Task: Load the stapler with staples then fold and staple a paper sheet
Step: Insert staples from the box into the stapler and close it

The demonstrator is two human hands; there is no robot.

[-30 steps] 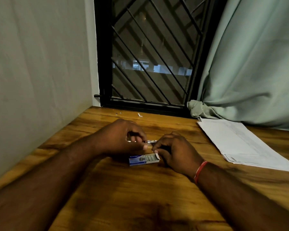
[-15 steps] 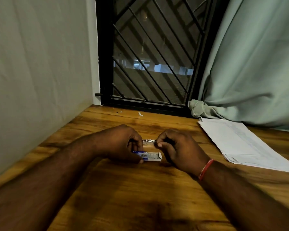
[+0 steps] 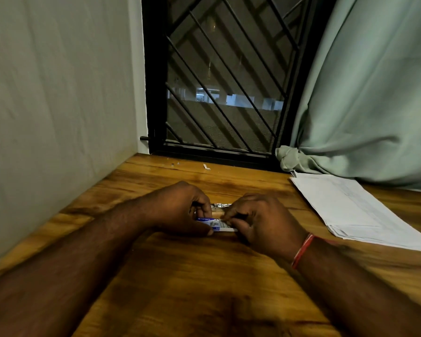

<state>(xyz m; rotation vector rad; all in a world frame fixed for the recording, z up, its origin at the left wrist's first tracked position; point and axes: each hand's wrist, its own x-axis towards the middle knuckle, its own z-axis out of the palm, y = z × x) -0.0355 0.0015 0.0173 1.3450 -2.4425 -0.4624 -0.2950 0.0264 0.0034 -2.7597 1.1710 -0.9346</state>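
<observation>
head view: my left hand (image 3: 180, 210) and right hand (image 3: 260, 222) both pinch the staple box (image 3: 214, 224) on the wooden surface (image 3: 204, 288); stapler (image 3: 219, 206) just behind, paper stack (image 3: 350, 210) lying right.

A home room: wooden worktop (image 3: 204, 276) in a corner, barred window (image 3: 224, 81) at twelve o'clock, curtain (image 3: 374, 93) at two.

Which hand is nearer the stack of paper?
Right. The right hand is beside the staple box, closer to the paper stack; the left hand is farther left.
</observation>
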